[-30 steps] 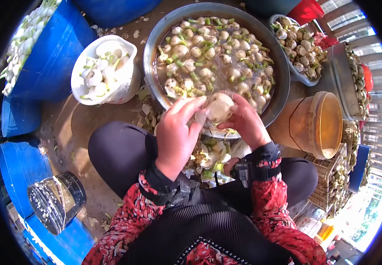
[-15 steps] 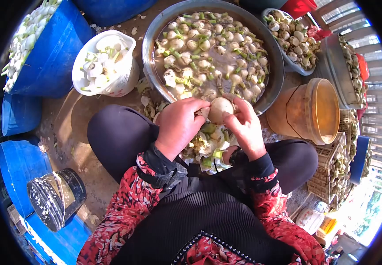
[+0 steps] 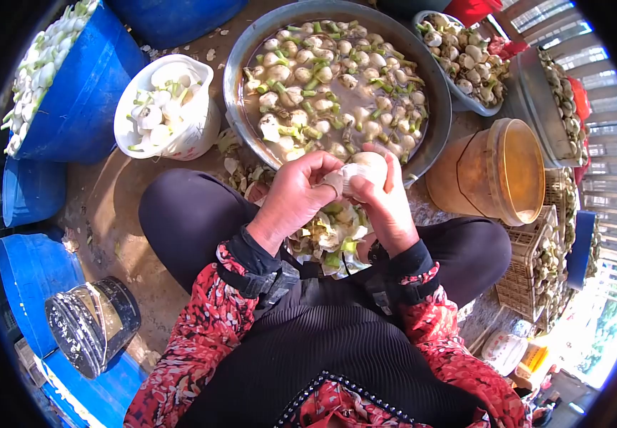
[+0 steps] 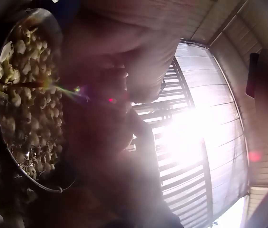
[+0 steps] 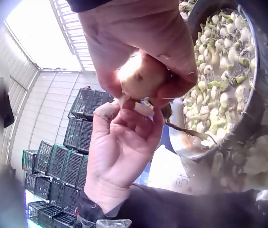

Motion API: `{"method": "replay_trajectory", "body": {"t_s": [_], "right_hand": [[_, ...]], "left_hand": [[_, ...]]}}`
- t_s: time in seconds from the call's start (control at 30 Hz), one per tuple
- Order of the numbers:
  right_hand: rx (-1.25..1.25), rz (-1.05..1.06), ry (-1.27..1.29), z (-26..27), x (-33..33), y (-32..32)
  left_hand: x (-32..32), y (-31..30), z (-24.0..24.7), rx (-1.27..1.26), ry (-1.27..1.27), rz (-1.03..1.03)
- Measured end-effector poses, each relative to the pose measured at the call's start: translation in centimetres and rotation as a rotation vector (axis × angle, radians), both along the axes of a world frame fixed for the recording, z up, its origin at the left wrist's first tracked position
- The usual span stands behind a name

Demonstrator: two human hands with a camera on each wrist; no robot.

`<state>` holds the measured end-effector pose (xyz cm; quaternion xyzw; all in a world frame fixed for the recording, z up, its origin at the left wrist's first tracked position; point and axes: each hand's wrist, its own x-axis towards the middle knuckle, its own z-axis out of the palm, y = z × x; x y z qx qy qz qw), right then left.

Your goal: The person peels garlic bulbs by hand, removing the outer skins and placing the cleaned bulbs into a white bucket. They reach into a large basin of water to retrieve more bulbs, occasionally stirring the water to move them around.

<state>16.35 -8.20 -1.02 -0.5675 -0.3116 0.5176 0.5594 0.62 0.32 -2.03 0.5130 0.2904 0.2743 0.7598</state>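
Observation:
My right hand (image 3: 392, 217) holds a round whitish garlic bulb (image 3: 370, 167) over the near rim of a big metal basin (image 3: 233, 93). Thumb and fingers wrap around the bulb (image 5: 144, 78) in the right wrist view. Close against it on the left, my left hand (image 3: 288, 196) pinches a pale flap of skin (image 3: 346, 176) at the bulb's side. Wrapping covers the left thumb tip. Inside the basin, many garlic bulbs (image 3: 301, 75) with short green stems float in murky water. Below the hands lies a heap of peeled skins (image 3: 330, 235) between the legs.
A white bucket (image 3: 198, 132) of clean bulbs stands left of the basin. An orange-brown bucket (image 3: 465, 175) sits at right, with a tub of unpeeled bulbs (image 3: 469, 64) behind it. Blue tubs (image 3: 101, 93) and a black pail (image 3: 94, 324) line the left side; a wicker crate (image 3: 526, 274) stands at right.
The bulb has turned in the right hand and shifted slightly right and up. A pale flap of skin now shows between it and the left fingers.

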Motion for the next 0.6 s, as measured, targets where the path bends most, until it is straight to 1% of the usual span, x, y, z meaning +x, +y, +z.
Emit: {"method": "replay_trajectory", "body": {"t_s": [0.03, 0.1, 0.13, 0.17, 0.2, 0.23, 0.27, 0.3, 0.37, 0.4, 0.47, 0.53, 0.6], "right_hand": [[0.039, -0.059, 0.155, 0.0, 0.3, 0.0], [0.073, -0.177, 0.45, 0.1, 1.6, -0.4], [0.103, -0.223, 0.44, 0.4, 2.0, -0.5], [0.133, -0.269, 0.429, 0.7, 2.4, -0.6], [0.131, -0.128, 0.427, 0.3, 3.2, -1.1], [0.134, -0.131, 0.425, 0.6, 3.1, -1.2], [0.107, -0.038, 0.348, 1.1, 2.9, -1.2], [0.08, 0.057, 0.272, 1.2, 2.5, -1.2], [0.043, 0.052, 0.158, 1.3, 1.1, -1.1], [0.019, 0.051, 0.142, 1.2, 1.0, -1.1], [0.0, 0.049, 0.125, 1.1, 1.0, -1.0], [-0.066, 0.151, 0.112, 1.1, 1.7, -1.2], [-0.086, 0.184, 0.126, 1.6, 1.9, -1.3]], "left_hand": [[0.0, -0.1, 0.5, -0.087, -0.064, 0.045], [-0.5, 0.8, 1.0, -0.047, 0.007, 0.256], [-1.0, 1.5, 0.2, 0.007, -0.067, 0.372], [-1.4, 2.1, -0.2, 0.144, 0.016, 0.392], [-0.7, 1.7, 0.3, 0.477, 0.122, 0.438], [0.0, 1.1, 1.3, 0.813, 0.231, 0.476], [0.0, 0.6, 2.6, 0.908, 0.333, 0.337], [0.4, 0.3, 2.8, 0.935, 0.265, 0.28], [0.1, 0.3, 1.9, 0.981, 0.334, 0.06], [0.0, 0.1, 2.0, 0.978, 0.337, 0.059], [-0.2, 0.0, 2.5, 1.021, 0.443, -0.015], [-0.2, 0.1, 2.4, 0.988, 0.455, -0.023], [-0.2, 0.1, 2.2, 0.954, 0.465, -0.031]]}}
